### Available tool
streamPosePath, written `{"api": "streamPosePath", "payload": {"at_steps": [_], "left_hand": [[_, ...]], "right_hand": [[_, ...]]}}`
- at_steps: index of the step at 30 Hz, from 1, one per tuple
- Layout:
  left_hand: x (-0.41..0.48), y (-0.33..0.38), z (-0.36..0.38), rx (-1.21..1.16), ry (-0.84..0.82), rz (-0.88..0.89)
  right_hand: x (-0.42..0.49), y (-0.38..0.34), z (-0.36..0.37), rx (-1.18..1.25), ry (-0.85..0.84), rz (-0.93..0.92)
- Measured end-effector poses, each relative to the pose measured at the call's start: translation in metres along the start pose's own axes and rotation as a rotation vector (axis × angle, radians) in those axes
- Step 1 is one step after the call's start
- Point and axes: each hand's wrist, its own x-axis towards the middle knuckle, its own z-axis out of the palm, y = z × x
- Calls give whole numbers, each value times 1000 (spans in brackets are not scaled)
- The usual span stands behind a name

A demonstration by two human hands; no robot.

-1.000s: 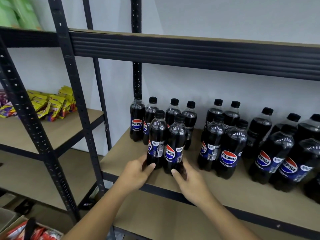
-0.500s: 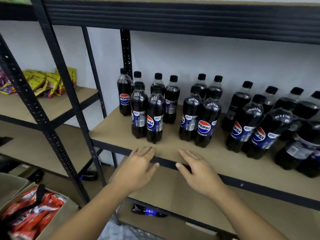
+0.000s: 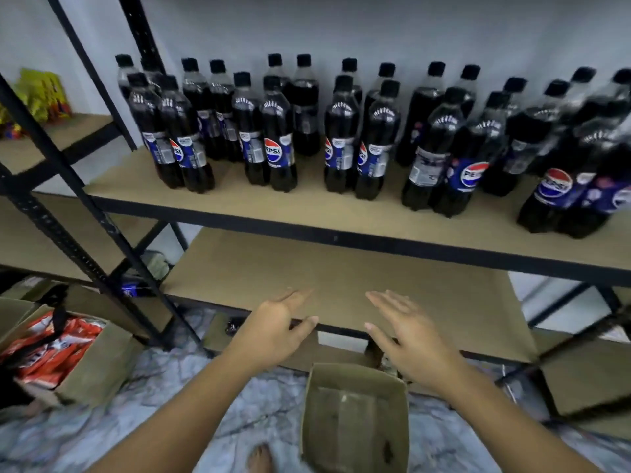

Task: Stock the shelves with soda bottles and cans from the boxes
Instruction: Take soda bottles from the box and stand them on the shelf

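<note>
Several dark Pepsi bottles (image 3: 276, 145) with black caps stand in rows on the upper shelf board (image 3: 307, 213). My left hand (image 3: 273, 329) and my right hand (image 3: 409, 339) hang open, fingers spread, in front of the lower shelf board (image 3: 341, 274), well below the bottles. Neither hand holds anything. Beneath my hands on the floor stands a small open cardboard box (image 3: 355, 418) with nothing visible inside.
A carton of orange packs (image 3: 61, 356) sits on the floor at left. Black uprights (image 3: 78, 192) cross diagonally at left. Yellow snack bags (image 3: 41, 93) lie on the neighbouring shelf. A bottle (image 3: 136, 288) lies low behind the rack. The floor is marbled.
Both hands let go of the two front bottles and drew back and down from the upper shelf. The view tilted down, so the floor box now shows.
</note>
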Motion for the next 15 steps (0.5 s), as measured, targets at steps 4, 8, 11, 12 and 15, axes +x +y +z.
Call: {"api": "streamPosePath", "payload": {"at_steps": [4,8,11,12,15], "left_hand": [[-16,16,52,-37,-109,-70],[-13,9,100,-31,-249,-193],[-5,-3,136,-23,-334,-212],[-2,-7,149,-35,-354,-211],[6,-32,194,-67,-444,-227]], "right_hand": [[-53,36,17,10,-26,104],[-76,83,63,71,-148,224],[-89,118,114,132,-210,333],[-93,126,131,166,-218,382],[-103,149,179,248,-290,508]]}}
